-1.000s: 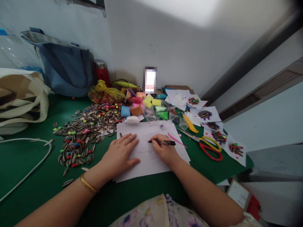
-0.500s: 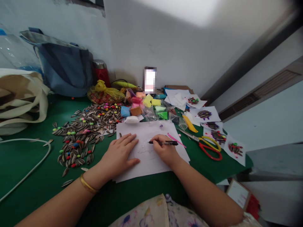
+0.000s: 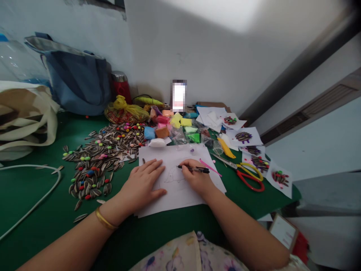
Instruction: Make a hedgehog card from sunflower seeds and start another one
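A white sheet of paper (image 3: 172,199) lies on the green table (image 3: 50,210) in front of me, with a faint pencil-like outline drawing (image 3: 172,176) near its middle. My left hand (image 3: 142,185) lies flat on the sheet's left part, fingers stretched out, a gold bangle on the wrist. My right hand (image 3: 196,178) is closed round a black pen (image 3: 194,169), whose tip touches the paper at the top of the drawing.
A heap of sunflower seeds with coloured clay balls (image 3: 98,158) lies left of the sheet. Clay blocks (image 3: 169,128), red-and-yellow scissors (image 3: 249,175), a yellow knife (image 3: 225,148) and small finished pictures (image 3: 254,150) crowd the right. Bags (image 3: 76,79) stand at the back left.
The pen tip has crept slightly up and along the top of the drawing. My left hand has stayed flat on the paper.
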`<state>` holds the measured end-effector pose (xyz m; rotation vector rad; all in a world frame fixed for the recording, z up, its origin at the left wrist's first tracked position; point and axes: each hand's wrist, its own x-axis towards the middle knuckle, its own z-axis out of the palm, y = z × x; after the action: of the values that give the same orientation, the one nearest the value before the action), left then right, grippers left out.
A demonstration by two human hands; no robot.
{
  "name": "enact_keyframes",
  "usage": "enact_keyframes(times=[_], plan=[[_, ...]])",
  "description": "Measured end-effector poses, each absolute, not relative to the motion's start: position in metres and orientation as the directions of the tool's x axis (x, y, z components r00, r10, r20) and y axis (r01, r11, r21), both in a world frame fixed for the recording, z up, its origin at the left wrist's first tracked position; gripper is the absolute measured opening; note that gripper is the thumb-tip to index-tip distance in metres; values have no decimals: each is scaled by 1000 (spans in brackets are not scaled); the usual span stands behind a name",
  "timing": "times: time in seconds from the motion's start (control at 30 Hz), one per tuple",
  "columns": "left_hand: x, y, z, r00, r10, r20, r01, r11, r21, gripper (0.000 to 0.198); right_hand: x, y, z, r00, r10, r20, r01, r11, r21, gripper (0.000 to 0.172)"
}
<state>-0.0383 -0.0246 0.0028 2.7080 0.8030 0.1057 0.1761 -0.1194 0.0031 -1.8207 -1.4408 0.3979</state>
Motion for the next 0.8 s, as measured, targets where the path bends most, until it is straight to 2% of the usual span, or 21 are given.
enact_keyframes(times=[0.37,0.8], plan=[[-38,-25,4,840,542,-17,517,-792,324,70,176,-122,0,284,929,238,702,-32,-712,16],[-38,-24,4,839,544,-26,525,-795,303,72,178,-122,4,371,908,194,653,-106,-750,16]])
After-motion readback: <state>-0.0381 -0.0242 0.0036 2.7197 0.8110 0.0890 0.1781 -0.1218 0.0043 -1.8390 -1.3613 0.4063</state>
